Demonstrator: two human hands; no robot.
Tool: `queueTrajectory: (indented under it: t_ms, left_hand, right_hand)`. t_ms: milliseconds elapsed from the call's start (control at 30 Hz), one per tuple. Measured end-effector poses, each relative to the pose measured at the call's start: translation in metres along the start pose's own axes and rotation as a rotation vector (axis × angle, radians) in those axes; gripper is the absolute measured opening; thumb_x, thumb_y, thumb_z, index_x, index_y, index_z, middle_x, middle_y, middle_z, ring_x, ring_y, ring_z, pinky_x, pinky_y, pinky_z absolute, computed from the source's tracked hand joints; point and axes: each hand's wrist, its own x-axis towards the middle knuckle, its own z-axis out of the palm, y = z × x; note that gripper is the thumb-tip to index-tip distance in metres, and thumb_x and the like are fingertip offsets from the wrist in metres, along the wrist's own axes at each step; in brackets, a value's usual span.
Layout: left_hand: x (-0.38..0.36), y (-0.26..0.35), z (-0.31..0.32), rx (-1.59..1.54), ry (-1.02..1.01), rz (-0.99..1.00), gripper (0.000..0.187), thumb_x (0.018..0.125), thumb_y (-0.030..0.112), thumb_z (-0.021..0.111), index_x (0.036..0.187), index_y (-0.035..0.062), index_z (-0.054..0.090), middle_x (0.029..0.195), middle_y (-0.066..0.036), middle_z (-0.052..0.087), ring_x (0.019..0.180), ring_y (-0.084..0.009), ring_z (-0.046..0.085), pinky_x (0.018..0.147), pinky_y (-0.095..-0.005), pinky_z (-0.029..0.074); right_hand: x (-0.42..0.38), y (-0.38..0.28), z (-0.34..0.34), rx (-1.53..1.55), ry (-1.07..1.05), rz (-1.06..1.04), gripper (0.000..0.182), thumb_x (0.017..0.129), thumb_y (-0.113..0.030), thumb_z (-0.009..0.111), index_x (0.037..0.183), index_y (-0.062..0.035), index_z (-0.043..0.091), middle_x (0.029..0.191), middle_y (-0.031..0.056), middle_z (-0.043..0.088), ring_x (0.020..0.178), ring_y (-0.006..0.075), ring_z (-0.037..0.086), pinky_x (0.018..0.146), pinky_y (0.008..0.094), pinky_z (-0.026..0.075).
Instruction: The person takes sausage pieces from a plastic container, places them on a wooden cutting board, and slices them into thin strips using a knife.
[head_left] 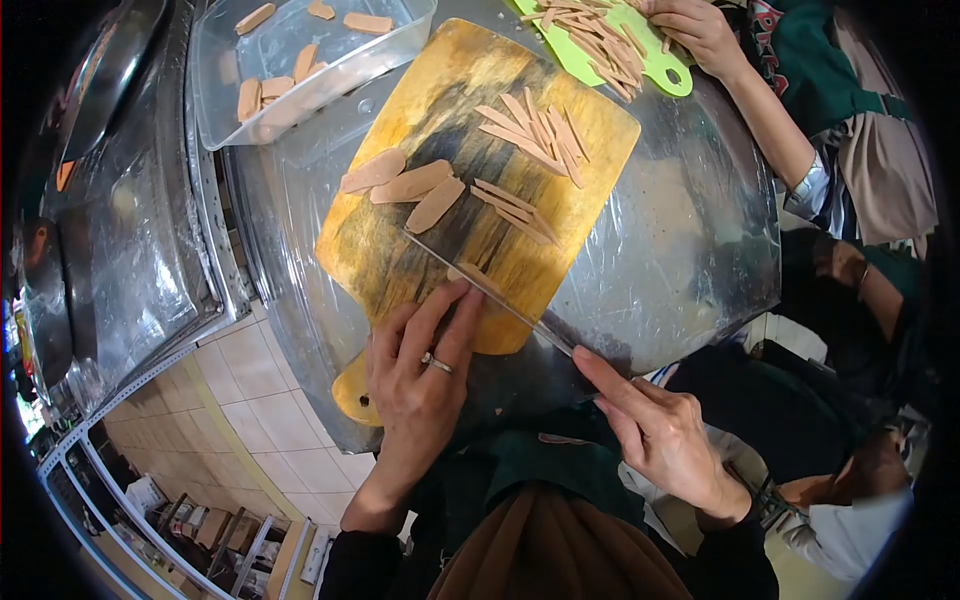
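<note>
My right hand [655, 430] grips the handle of a long knife [480, 285], index finger stretched along its spine, the blade lying across a wooden cutting board [400, 250]. My left hand [420, 365], with a ring on it, presses a pale sausage piece [478, 278] against the board right at the blade. Three flat sausage slices [405, 185] lie in the board's middle, and thin cut strips [535, 130] are piled farther back, with a few more strips [515, 208] just right of the slices.
A clear plastic tub [300, 60] with several sausage slices stands at the back left. Another person's hand [700, 30] rests by a green cutting board [660, 70] covered in strips. The plastic-wrapped metal table [680, 250] drops to tiled floor on the left.
</note>
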Motion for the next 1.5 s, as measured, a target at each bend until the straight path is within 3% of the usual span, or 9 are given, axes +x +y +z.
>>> queueTrajectory:
  t_ms: [133,233,533,733,767,867,1167,1300,1500]
  left_hand:
    - [0.001,0.000,-0.003,-0.001,-0.018,-0.004,0.045,0.073,0.001,0.078,0.116,0.0143,0.078,0.121,0.003,0.071,0.096,-0.0205,0.063,0.084,-0.0340,0.052]
    - [0.002,-0.001,-0.002,0.003,-0.006,0.008,0.046,0.072,0.001,0.078,0.115,0.0146,0.079,0.121,0.004,0.072,0.095,-0.0190,0.062,0.082,-0.0323,0.051]
    - [0.002,0.000,-0.003,0.039,-0.010,0.016,0.044,0.071,0.002,0.079,0.113,0.0148,0.079,0.119,0.005,0.072,0.092,-0.0185,0.063,0.079,-0.0304,0.050]
    - [0.000,-0.002,0.000,-0.001,0.007,0.017,0.051,0.071,-0.001,0.080,0.119,0.0155,0.077,0.120,0.005,0.071,0.094,-0.0189,0.065,0.079,-0.0312,0.050]
    - [-0.001,-0.003,0.000,0.000,0.014,0.019,0.052,0.071,-0.001,0.080,0.120,0.0155,0.077,0.120,0.005,0.071,0.094,-0.0191,0.065,0.079,-0.0313,0.050]
    - [-0.001,-0.003,0.001,0.001,0.025,0.026,0.053,0.071,-0.002,0.080,0.121,0.0154,0.076,0.121,0.005,0.071,0.095,-0.0194,0.065,0.080,-0.0317,0.051]
    - [-0.001,-0.003,0.003,0.008,0.043,0.033,0.051,0.071,-0.002,0.080,0.120,0.0142,0.076,0.119,0.004,0.072,0.095,-0.0191,0.065,0.080,-0.0316,0.051]
    - [-0.001,-0.002,0.002,0.019,0.036,0.032,0.050,0.070,-0.001,0.080,0.118,0.0136,0.077,0.119,0.004,0.072,0.096,-0.0184,0.065,0.079,-0.0313,0.051]
    - [-0.001,-0.002,0.001,0.030,0.014,0.031,0.048,0.070,0.001,0.079,0.117,0.0127,0.078,0.119,0.004,0.072,0.095,-0.0177,0.065,0.079,-0.0308,0.050]
  right_hand:
    - [0.002,-0.005,-0.009,0.038,-0.052,0.038,0.062,0.099,-0.007,0.063,0.157,-0.0209,0.046,0.066,0.0160,0.060,0.053,0.0325,0.064,0.051,0.0439,0.054]
    - [0.006,-0.017,-0.022,0.029,-0.165,0.139,0.055,0.091,0.005,0.066,0.145,-0.0039,0.058,0.081,0.0203,0.067,0.060,0.0279,0.064,0.061,0.0380,0.053]
    - [0.028,-0.009,-0.011,-0.042,-0.120,0.094,0.058,0.090,0.004,0.067,0.146,-0.0123,0.059,0.069,0.0160,0.059,0.059,0.0325,0.062,0.059,0.0399,0.054]
    - [0.041,-0.004,-0.012,-0.080,0.005,0.071,0.058,0.089,0.004,0.068,0.143,-0.0130,0.062,0.076,0.0188,0.065,0.064,0.0335,0.066,0.063,0.0406,0.055]
    - [0.038,0.003,-0.010,-0.096,0.033,-0.032,0.067,0.093,-0.003,0.067,0.154,-0.0244,0.050,0.061,0.0093,0.050,0.049,0.0244,0.054,0.049,0.0407,0.050]
    - [0.029,-0.012,-0.017,0.032,-0.013,0.080,0.056,0.089,0.005,0.067,0.142,-0.0104,0.063,0.086,0.0211,0.071,0.064,0.0333,0.067,0.064,0.0399,0.055]
    - [0.014,-0.016,-0.010,0.092,-0.049,0.147,0.052,0.090,0.004,0.068,0.141,-0.0080,0.063,0.100,0.0235,0.075,0.075,0.0369,0.073,0.070,0.0395,0.057]
    - [0.010,-0.002,-0.002,0.043,-0.028,0.032,0.063,0.097,-0.006,0.065,0.156,-0.0231,0.048,0.065,0.0134,0.058,0.051,0.0283,0.059,0.052,0.0420,0.053]
    - [0.023,-0.002,0.010,-0.094,-0.022,0.003,0.065,0.096,-0.006,0.067,0.155,-0.0238,0.048,0.066,0.0151,0.060,0.054,0.0309,0.063,0.053,0.0448,0.055]
